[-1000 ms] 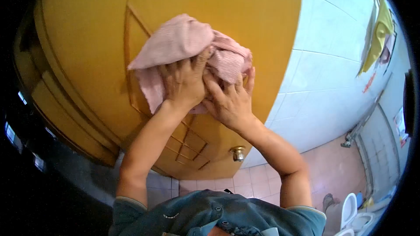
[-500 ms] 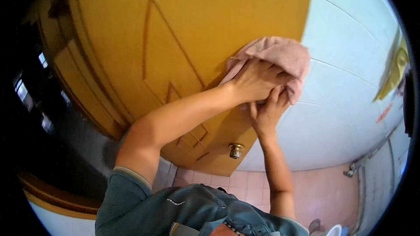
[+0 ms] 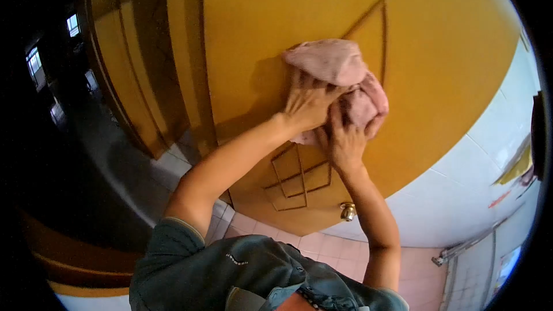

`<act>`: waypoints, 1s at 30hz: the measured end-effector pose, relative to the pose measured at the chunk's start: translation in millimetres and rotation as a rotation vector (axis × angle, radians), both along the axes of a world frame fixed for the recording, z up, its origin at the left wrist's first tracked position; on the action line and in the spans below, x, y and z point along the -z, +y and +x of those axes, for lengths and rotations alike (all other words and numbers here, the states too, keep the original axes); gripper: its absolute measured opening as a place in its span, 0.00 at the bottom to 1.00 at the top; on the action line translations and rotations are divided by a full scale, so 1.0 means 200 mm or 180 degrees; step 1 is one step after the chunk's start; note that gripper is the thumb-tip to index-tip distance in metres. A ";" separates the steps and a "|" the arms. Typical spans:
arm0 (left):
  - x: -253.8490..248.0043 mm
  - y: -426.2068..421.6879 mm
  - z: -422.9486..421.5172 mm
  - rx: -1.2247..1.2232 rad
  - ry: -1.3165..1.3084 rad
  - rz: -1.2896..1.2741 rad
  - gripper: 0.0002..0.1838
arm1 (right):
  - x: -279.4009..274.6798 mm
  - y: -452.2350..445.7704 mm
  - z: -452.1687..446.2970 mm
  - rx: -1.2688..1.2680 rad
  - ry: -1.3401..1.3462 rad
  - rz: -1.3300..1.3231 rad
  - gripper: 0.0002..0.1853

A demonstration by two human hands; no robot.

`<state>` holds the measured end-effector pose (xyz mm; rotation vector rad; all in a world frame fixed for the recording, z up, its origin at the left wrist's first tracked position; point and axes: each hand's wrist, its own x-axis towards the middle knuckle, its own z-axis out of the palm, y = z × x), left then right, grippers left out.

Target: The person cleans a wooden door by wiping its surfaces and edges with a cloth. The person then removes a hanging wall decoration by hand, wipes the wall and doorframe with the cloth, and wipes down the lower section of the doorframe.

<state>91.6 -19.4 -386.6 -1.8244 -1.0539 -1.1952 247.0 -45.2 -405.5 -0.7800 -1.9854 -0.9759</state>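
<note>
A bunched pink cloth [image 3: 331, 60] lies against the face of a yellow-brown door [image 3: 443, 80], over part of its grooved pattern. My left hand [image 3: 311, 105] presses on the cloth from the left, fingertips partly hidden in its folds. Close beside it on the right, my right hand [image 3: 348, 141] grips the lower part of the cloth, with some fabric bulging between and around the fingers. Below the hands, a round metal doorknob [image 3: 347, 211] sticks out near the door's edge, close to my right forearm.
White wall tiles [image 3: 426, 190] stand beyond the door on the right, and pink floor tiles [image 3: 322, 247] lie below. The door frame [image 3: 187, 52] borders a dark room on the left. A yellow cloth [image 3: 516, 164] hangs at the far right.
Both hands have taken the pink cloth from near the door's free edge leftward across the door, onto the grooved pattern. The view has shifted, showing more of the door and its frame.
</note>
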 end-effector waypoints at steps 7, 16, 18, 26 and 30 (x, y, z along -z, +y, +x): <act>0.28 -0.04 -0.55 -0.0631 -0.1048 -0.0554 0.31 | 0.12 0.08 -0.42 -0.0121 -0.0814 -0.0492 0.27; 0.61 0.04 -0.58 -0.0498 -0.1415 -0.0009 0.43 | 0.24 0.01 -0.53 -0.0577 -0.1155 -0.0509 0.21; 0.53 -0.01 -0.40 -0.0399 -0.1280 0.0043 0.43 | 0.22 -0.04 -0.38 -0.0437 -0.1056 -0.0846 0.20; 0.48 -0.04 0.19 0.0083 -0.0249 0.0106 0.25 | 0.34 -0.13 0.20 -0.0214 0.0221 -0.0769 0.28; 0.46 -0.04 0.46 0.0737 0.0239 -0.0300 0.23 | 0.60 -0.12 0.48 0.0292 0.0507 -0.0826 0.31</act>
